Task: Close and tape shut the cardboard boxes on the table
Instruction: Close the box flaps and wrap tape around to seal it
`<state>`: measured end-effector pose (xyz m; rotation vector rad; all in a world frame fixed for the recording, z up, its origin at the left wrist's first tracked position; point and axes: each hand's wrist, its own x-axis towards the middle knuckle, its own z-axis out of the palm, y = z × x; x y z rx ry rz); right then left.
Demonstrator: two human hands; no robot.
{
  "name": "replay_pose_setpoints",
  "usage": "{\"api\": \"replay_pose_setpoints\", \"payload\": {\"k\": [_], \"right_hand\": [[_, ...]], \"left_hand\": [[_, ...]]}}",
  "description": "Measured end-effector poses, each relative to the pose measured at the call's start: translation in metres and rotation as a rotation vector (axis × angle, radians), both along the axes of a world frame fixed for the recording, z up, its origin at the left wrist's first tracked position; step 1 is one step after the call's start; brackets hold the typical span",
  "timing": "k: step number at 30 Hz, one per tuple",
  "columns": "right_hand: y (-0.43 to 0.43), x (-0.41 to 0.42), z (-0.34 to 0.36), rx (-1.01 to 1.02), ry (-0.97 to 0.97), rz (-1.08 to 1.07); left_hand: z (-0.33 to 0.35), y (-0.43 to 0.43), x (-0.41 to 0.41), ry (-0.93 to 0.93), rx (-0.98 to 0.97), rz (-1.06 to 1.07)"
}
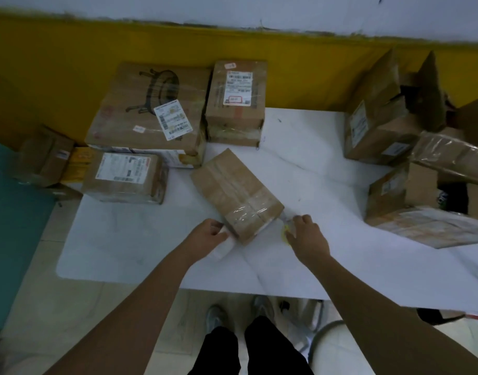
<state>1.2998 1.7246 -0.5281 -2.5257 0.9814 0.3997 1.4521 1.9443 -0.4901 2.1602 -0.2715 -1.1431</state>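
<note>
Smooth white table [313, 158]; rectangular cardboard box [227, 182], wrinkled glossy tape [247, 209].

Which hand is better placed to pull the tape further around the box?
Right, probably: the right hand holds what looks like the roll beside the box; the left hand is at the other corner.

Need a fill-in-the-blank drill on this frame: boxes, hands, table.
The small box lies on a ___ table. The right hand grips a yellowish tape roll on that box's ___ side. The wall band behind the stacked boxes is ___. The box at the right edge has its flaps ___.
Missing: white; right; yellow; open
</note>
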Motion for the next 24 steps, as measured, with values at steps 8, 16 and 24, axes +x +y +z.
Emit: {"api": "replay_pose_setpoints", "payload": {"k": [8,16,24], "right_hand": [[-0.010,-0.018,-0.011,0.041,0.021,-0.332],[-0.013,-0.063,0.031,0.460,0.154,-0.364],[-0.001,-0.051,0.063,0.753,0.126,-0.159]], "left_hand": [[-0.011,-0.037,-0.020,0.197,-0.073,0.153],[-0.009,-0.055,-0.024,0.485,-0.178,0.309],[-0.008,-0.065,-0.016,0.494,-0.184,0.236]]}}
